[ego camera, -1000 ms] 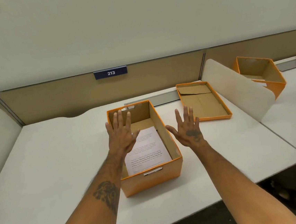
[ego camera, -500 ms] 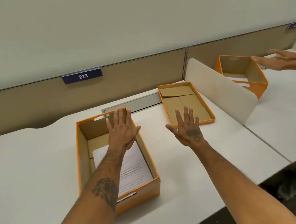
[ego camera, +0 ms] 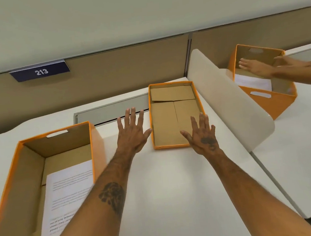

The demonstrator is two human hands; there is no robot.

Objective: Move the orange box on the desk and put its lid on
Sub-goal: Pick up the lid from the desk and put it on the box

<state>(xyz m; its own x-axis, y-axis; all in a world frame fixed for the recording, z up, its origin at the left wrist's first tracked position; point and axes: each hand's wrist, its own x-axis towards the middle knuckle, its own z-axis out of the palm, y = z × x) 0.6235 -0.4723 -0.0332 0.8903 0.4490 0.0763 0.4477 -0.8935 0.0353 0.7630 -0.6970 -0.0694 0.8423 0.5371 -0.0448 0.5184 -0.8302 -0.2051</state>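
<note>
The orange box (ego camera: 14, 181) stands open at the left of the white desk (ego camera: 167, 192), with a printed sheet of paper lying inside it. Its orange lid (ego camera: 168, 116) lies upside down at the back of the desk, brown inside facing up. My left hand (ego camera: 132, 133) hovers flat with fingers spread just left of the lid, thumb near its left rim. My right hand (ego camera: 202, 134) is spread over the lid's near right corner. Neither hand holds anything.
A white curved divider (ego camera: 230, 99) stands right of the lid. Beyond it, on the neighbouring desk, another person's hands (ego camera: 256, 68) are at a second orange box (ego camera: 274, 102). A tan partition with a sign reading 213 (ego camera: 41, 71) runs along the back.
Both my hands have left the box and moved right to the lid. The view has swung right, so the box now sits at the far left.
</note>
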